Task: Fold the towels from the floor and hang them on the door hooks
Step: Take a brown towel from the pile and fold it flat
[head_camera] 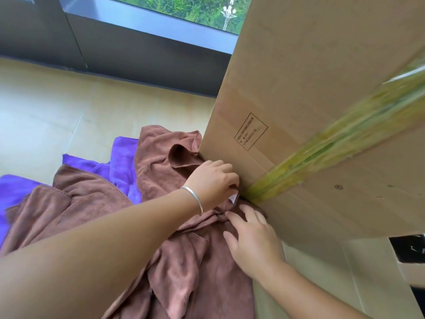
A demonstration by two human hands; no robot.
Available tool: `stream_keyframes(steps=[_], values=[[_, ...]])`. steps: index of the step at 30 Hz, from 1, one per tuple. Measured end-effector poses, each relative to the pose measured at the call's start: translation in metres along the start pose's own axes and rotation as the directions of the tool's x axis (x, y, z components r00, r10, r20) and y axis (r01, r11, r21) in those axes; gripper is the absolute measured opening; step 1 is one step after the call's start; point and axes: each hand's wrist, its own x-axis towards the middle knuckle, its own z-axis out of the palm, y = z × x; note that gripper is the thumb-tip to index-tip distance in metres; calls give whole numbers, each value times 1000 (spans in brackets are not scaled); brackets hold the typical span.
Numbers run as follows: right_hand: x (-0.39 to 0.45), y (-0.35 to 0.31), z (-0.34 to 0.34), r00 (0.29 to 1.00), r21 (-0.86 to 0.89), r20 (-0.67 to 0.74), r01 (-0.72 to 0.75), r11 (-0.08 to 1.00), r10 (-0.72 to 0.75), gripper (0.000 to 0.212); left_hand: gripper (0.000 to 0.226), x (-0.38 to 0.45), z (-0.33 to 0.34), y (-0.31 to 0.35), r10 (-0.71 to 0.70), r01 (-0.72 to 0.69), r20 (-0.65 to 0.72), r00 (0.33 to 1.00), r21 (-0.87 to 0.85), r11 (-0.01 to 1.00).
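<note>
Down on the pale floor (57, 107), at the foot of a big cardboard box (310, 88), lies a heap of brown towels (161, 180) spread over purple towels (122, 166). One brown towel runs from the far side beside the box toward the near edge, bunched and creased; another lies crumpled to its left, over the purple ones. The purple towels show at the left and behind the brown ones.

The left hand (212, 180), with a silver bangle (194, 198) on its wrist, reaches in from the left and rests against the box where the brown towel meets it. Its fingers (226, 172) are curled down onto the towel's edge, next to a small white tag (234, 198); whether they pinch the cloth cannot be told.

The right hand (253, 238) comes in from the near right, palm down on the same brown towel, just near of the left hand. Its fingers (236, 219) are spread and nearly straight, tips touching a ridge of gathered cloth close to the tag.

Yellow-green tape (333, 146) crosses the box, and a printed label (250, 131) sits on its side. A dark window frame (138, 54) runs along the far wall.
</note>
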Motion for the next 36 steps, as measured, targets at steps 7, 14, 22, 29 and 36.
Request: stream_keyframes(steps=[7, 14, 22, 29, 36], values=[[18, -34, -22, 945, 208, -305, 183, 961, -114, 19, 9, -34, -60, -35, -71, 67, -9, 997, -219, 973], [62, -93, -44, 931, 477, -357, 119, 871, 68, 22, 11, -63, -105, -55, -124, 100, -113, 986, -192, 976], [52, -104, -43, 898, 493, -432, 314, 811, -85, 14, 10, -86, -109, -77, -74, 71, -25, 997, -104, 992], [37, -87, -52, 824, 463, -533, 475, 748, -193, 8, 22, -69, -75, -100, -110, 110, 73, 991, -5, 994], [13, -49, -58, 831, 432, -531, 433, 791, -165, 12, 12, -38, -52, -120, -109, 109, -10, 994, 156, 982]])
